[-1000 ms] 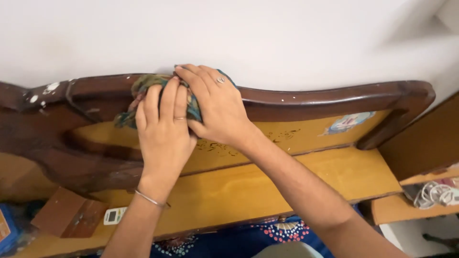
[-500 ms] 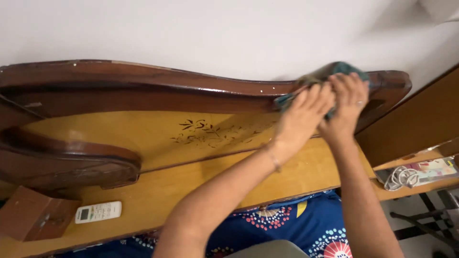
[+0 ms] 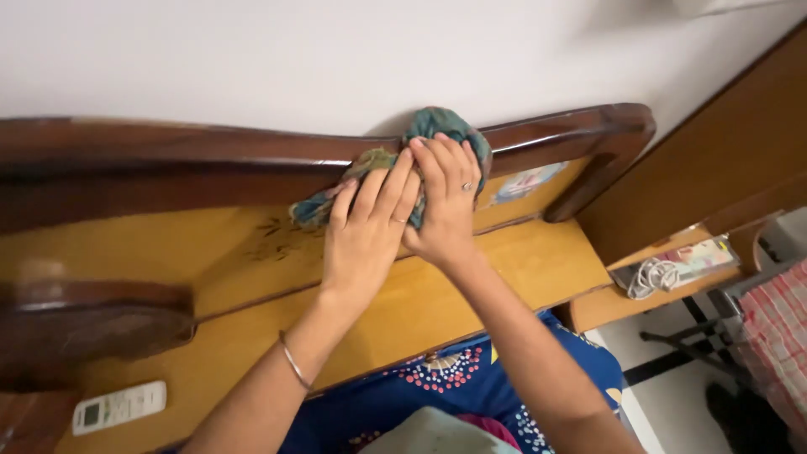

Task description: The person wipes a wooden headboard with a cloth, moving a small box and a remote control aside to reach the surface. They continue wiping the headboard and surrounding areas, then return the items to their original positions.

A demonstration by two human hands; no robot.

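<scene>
Toward the right end of the headboard's dark top rail (image 3: 210, 155), the left hand (image 3: 363, 240) and right hand (image 3: 445, 210) press a bunched green cloth (image 3: 437, 126) against the wood, with the curved right corner seemingly left to wipe.

The cloth (image 3: 437, 134) is soft, crumpled woven fabric, matt, mottled teal and olive. Under it the headboard rail (image 3: 210, 151) is dark wood with a glossy, smooth varnish. Below the rail, the panel (image 3: 210, 244) is yellow wood, satin-smooth. The bangle (image 3: 292, 363) looks like thin shiny metal. Left of it, the remote (image 3: 118, 407) is matt white plastic.
</scene>
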